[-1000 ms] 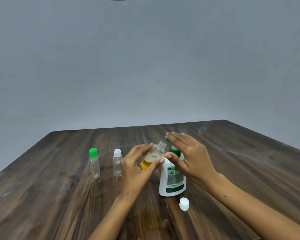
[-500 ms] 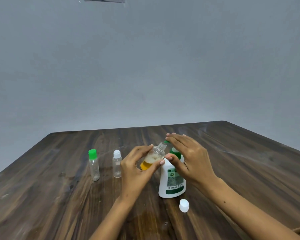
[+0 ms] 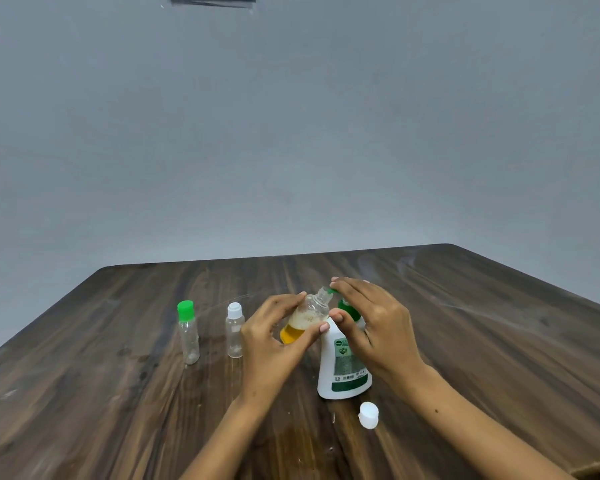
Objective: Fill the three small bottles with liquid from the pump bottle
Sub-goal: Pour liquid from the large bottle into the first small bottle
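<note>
Dark wood-grain table (image 3: 118, 393), left hand (image 3: 274, 337) gripping clear bottle (image 3: 307, 317) — amber liquid, right hand (image 3: 374, 323) on pump bottle (image 3: 343, 372)

The left hand (image 3: 269, 336) grips a tilted open bottle (image 3: 307, 318), partly filled with amber liquid, at the pump bottle's (image 3: 343, 370) spout; the right hand (image 3: 374, 323) rests on the pump.

one view only, from a camera worn on the person's head, wide-angle, facing forward and slightly down across the wooden table (image 3: 118, 393) toward a plain grey wall (image 3: 291, 133) that fills the upper half of the picture. both forearms come in from the bottom edge, and the left hand (image 3: 274, 337) and right hand (image 3: 378, 327) sit near the lens, low in the middle. the table's far edge and right corner are in view
</note>
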A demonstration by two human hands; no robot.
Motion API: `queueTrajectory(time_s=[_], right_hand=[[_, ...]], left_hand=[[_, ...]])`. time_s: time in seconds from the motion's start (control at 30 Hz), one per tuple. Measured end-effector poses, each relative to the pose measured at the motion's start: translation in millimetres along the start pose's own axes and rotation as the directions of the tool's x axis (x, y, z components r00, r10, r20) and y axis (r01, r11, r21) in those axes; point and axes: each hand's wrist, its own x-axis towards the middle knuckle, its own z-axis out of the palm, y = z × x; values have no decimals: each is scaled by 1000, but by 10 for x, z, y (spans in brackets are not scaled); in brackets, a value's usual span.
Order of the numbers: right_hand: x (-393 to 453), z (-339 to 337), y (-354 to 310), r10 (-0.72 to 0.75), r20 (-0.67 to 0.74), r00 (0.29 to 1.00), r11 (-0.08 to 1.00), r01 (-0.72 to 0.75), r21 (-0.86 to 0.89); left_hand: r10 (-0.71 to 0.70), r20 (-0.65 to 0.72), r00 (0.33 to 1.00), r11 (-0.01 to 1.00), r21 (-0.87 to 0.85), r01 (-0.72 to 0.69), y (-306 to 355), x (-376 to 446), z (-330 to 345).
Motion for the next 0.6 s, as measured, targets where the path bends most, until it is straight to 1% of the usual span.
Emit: queueTrajectory(time_s=[0.2, 0.33, 0.6], right_hand=[[87, -29, 8, -16, -16, 1000, 1000, 16, 6], [-19, 47, -19, 29, -41, 999, 999, -28, 32], [61, -49, -10, 27, -23, 999, 998, -26, 49]], left_hand=[[13, -13, 1000, 1000, 8, -13, -18, 5, 10], [9, -9, 1000, 1000, 5, -9, -16, 12, 9], [11, -11, 1000, 1000, 28, -10, -22, 10, 13]])
